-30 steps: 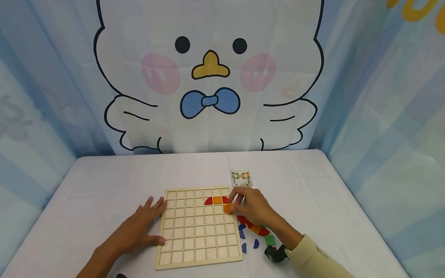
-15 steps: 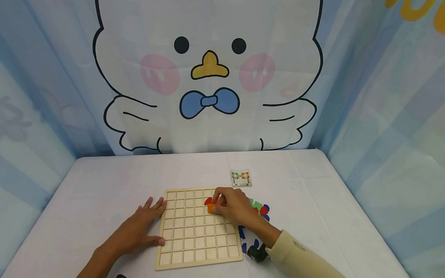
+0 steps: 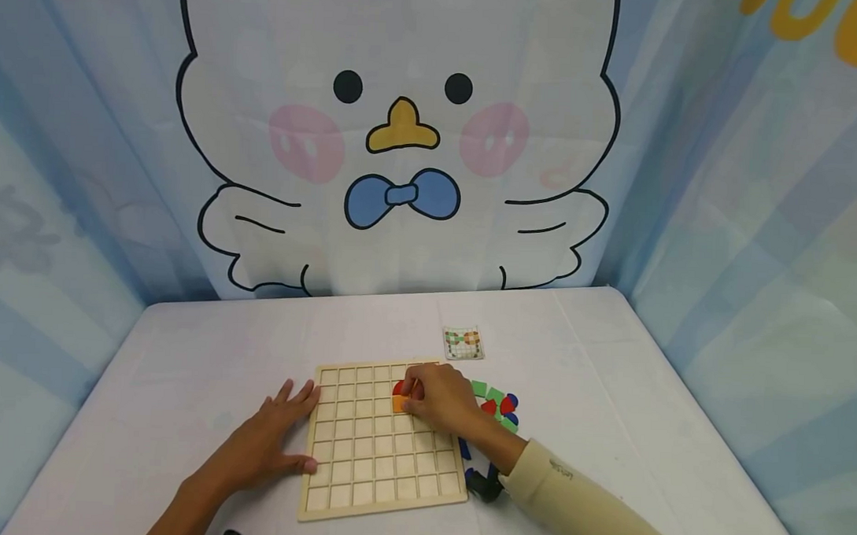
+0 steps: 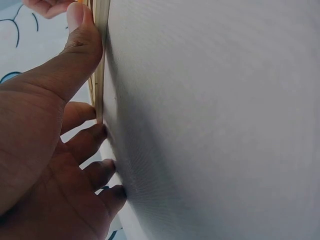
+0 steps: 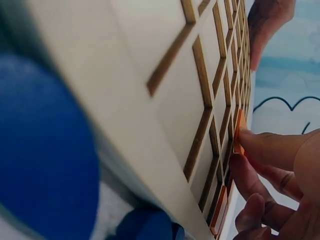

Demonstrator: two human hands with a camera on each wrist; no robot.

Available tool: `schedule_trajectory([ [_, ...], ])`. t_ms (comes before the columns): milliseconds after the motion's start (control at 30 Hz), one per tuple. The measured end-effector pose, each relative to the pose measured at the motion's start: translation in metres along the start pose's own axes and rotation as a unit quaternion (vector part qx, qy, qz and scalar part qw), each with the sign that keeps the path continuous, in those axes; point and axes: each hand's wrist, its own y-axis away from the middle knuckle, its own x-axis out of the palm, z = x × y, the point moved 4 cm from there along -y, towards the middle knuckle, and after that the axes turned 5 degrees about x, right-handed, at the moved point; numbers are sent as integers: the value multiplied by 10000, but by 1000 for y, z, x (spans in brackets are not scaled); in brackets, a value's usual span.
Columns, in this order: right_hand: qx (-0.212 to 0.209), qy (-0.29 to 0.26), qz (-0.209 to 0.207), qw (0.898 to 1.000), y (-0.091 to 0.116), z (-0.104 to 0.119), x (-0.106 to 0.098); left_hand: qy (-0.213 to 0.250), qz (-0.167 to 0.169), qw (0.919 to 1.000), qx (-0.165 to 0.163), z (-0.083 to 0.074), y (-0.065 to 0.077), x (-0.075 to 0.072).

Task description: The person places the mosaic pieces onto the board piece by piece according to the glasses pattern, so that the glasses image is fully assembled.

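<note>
A wooden grid board [image 3: 365,454] lies on the white table. My left hand [image 3: 270,431] rests at its left edge, fingers spread and thumb tip on the rim. My right hand [image 3: 441,398] is over the upper part of the board. Its thumb and fingers pinch an orange square tile [image 3: 398,404], which sits tilted at a grid cell in the right wrist view. Just above that tile is a red rounded piece [image 3: 398,388]. Another orange tile [image 5: 219,212] is set in the grid, seen in the right wrist view; my right hand hides this area from the head view.
Right of the board lie green square tiles [image 3: 495,395], red pieces [image 3: 506,405] and blue rounded pieces [image 3: 464,448], partly covered by my right arm. A small pattern card [image 3: 464,343] lies behind the board. A cartoon-printed curtain [image 3: 401,243] hangs beyond the table.
My right hand has moved left across the board with the orange tile, from the right-hand columns to the cell below the left red piece. The left hand has stayed in place.
</note>
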Motion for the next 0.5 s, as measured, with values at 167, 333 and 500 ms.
schedule_trajectory([
  [167, 15, 30, -102, 9999, 1, 3, -1, -19, -23, 10000, 34, -1, 0, -1],
  [333, 15, -47, -98, 9999, 1, 3, -1, -38, -43, 9999, 92, -1, 1, -1],
  [500, 20, -355, -31, 9994, 1, -3, -4, -51, -47, 9999, 108, -1, 1, 0],
])
